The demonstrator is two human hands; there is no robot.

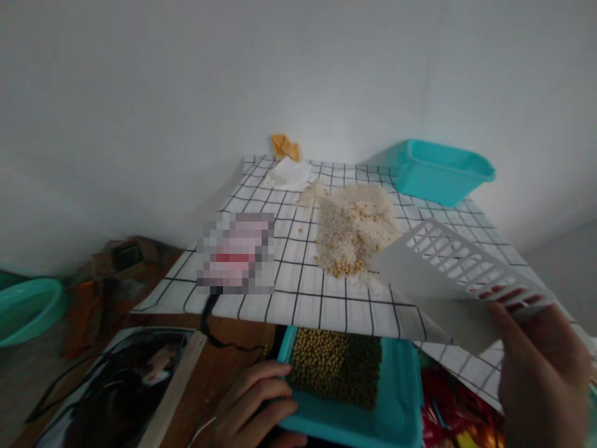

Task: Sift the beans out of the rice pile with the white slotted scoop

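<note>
In my right hand [543, 358] is a white slotted plastic holder [438, 280], gripped at its near end and tilted over the table's right side. Its far corner is beside a pile of pale grains [359, 218] with yellow beans mixed in. Low in the head view, my left hand [261, 404] has its fingers on the left rim of a turquoise tray [401, 392]. Yellow soybeans [317, 361] and dark green beans [366, 373] lie side by side inside it. The tray is below the table's front edge.
A checked cloth [298, 292] covers the table. On it are a turquoise tub [438, 174], white paper [289, 173], an orange cloth [285, 148] and a blurred-out pink object [237, 249] with a black cord. A framed picture [135, 386] and a green basin [32, 311] are lower left.
</note>
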